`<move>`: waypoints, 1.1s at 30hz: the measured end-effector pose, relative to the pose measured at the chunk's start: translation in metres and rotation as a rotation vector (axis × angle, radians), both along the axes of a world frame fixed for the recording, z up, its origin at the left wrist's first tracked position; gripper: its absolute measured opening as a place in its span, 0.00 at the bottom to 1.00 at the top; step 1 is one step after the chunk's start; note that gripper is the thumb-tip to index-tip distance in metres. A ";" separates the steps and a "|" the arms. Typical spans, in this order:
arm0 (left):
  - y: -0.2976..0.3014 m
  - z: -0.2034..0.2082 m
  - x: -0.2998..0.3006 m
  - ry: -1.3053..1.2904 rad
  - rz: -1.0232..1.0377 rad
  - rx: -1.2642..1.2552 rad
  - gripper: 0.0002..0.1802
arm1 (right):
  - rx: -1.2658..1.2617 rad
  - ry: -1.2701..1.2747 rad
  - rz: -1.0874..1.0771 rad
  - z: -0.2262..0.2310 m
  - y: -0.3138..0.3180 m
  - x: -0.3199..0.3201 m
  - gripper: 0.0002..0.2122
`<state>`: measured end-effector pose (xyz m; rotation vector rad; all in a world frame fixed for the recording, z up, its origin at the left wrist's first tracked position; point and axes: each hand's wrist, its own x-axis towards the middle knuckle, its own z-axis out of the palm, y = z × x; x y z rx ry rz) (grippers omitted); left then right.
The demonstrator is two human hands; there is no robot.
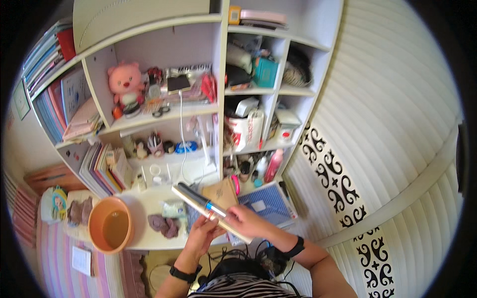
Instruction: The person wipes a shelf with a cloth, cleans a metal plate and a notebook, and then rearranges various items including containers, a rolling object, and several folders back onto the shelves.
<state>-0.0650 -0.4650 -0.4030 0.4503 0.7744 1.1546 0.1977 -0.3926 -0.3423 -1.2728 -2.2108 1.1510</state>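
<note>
Looks like a handling step: left hand (202, 234) fingers pinched on a pale book (232, 230), lower middle of frame, dark tube (195, 195) on top. Right hand (247, 223)'s on it too, can't tell how closed its fingers are. Next move needs it level imo.

Held slab (188, 199): pale paper-looking edge, smooth. Dark strip (193, 193) on it: glossy, plastic or coated card, can't tell. Brown packet (222, 192) just beyond: matt kraft-type paper. Bucket (101, 216), left: smooth orange plastic, slight sheen. Purple cloth (164, 226): crumpled, matt, rough-looking. Desk (141, 234): smooth white, laminate look. Shelf unit (222, 94), far: white board, smooth. Pink toy (125, 79), far left: soft matt plush look. Pink bottle (274, 166), right: shiny plastic. Folding panel (392, 74), right: ribbed, semi-matt, cloth or plastic unclear. Bed cover (55, 270), near left: striped cloth, matt. Headboard (54, 176), left: brown, wood-look.
</note>
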 end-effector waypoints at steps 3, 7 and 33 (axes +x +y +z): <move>0.001 -0.009 -0.012 0.009 -0.014 -0.006 0.18 | 0.104 0.025 0.011 -0.022 -0.011 -0.013 0.30; -0.007 -0.019 -0.033 -0.012 -0.001 0.018 0.18 | 0.180 -0.010 0.112 -0.026 -0.023 -0.033 0.44; -0.178 -0.072 -0.231 -0.037 0.368 -0.061 0.30 | -0.575 0.445 -0.108 -0.138 0.074 -0.240 0.23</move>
